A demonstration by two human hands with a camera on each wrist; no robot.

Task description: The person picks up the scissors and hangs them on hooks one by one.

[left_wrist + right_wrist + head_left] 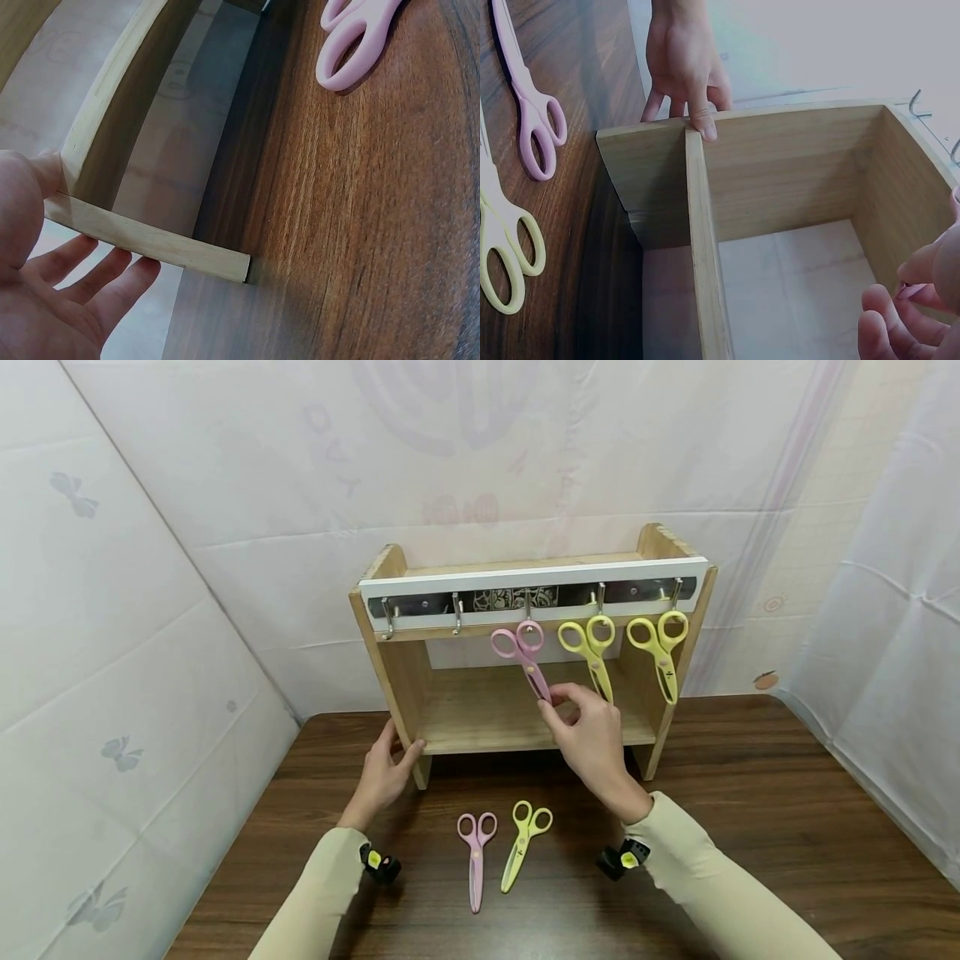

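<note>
A pair of pink scissors (531,670) is pinched near its blade tip by my right hand (592,739), between thumb and fingertips. Its right handle loop overlaps the middle hook (527,602) of the wooden shelf (487,745). Low on the shelf's left side, my left hand (384,777) grips the upright panel (150,238); the thumb lies at the shelf board's edge and the fingers spread along the outer face. Two yellow scissors, one on the fourth hook (592,647) and another on the far-right hook (662,652), hang handles up.
On the brown table (300,860) before the shelf lie pink scissors (476,856) and yellow scissors (525,843), handles toward the shelf. Two hooks on the left, the outer hook (387,618) and inner hook (457,614), are bare. A pale patterned cloth (225,485) hangs behind.
</note>
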